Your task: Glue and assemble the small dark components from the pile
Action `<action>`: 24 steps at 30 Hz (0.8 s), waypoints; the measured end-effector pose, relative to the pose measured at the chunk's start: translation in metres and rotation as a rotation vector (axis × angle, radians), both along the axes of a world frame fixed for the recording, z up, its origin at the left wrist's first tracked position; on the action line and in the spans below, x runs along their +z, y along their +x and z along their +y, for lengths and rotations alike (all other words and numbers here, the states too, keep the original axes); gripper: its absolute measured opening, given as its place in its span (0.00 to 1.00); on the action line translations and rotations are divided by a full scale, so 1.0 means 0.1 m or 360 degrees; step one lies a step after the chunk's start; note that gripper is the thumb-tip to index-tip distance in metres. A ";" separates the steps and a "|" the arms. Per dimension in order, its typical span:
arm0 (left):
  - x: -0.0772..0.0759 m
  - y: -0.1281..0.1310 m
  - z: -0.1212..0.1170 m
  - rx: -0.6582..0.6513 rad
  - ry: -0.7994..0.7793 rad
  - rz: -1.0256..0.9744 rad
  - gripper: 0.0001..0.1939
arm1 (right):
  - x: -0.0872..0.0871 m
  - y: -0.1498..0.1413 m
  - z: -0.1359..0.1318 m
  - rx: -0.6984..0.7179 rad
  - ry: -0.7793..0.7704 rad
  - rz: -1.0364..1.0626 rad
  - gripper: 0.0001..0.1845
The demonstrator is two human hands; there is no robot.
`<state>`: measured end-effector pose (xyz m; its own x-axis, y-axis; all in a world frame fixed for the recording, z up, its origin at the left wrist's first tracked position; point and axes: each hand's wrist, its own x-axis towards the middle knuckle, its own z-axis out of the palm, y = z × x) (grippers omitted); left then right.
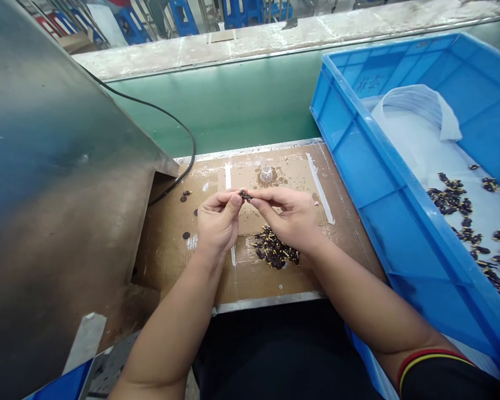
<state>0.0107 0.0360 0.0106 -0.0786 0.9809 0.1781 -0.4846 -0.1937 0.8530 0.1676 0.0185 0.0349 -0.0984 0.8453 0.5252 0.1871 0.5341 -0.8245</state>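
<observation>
My left hand [217,219] and my right hand [289,214] meet over a cardboard-covered work board [358,244]. Both pinch one small dark part [245,195] between thumb and fingertips. Just below my right hand lies a little heap of dark parts with yellow pins [275,250]. A few loose dark discs [186,235] lie on the board left of my left hand. Behind the hands, a small clear round fixture [267,173] sits on the board.
A blue plastic crate [358,166] at the right holds a white bag liner [416,119] with several dark parts [452,200]. A large metal housing [58,183] fills the left. A black cable [175,119] crosses the green conveyor belt [241,100] behind the board.
</observation>
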 end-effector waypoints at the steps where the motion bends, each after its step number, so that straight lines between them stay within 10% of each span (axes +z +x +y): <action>1: -0.01 0.00 -0.01 0.0019 0.0027 0.0036 0.08 | 0.00 0.00 0.00 -0.0021 0.0036 -0.0032 0.11; 8: -0.04 0.05 -0.11 0.0272 0.0232 0.0564 0.08 | -0.01 0.02 0.00 -0.0133 0.0073 -0.0203 0.11; 17: -0.10 0.09 -0.03 0.0276 0.0166 0.0516 0.11 | -0.04 0.06 0.06 -0.0150 0.0128 -0.0237 0.11; 24: 0.19 -0.05 -0.33 0.0921 0.0498 0.0779 0.12 | 0.02 0.10 0.09 -0.0211 0.0206 -0.0032 0.10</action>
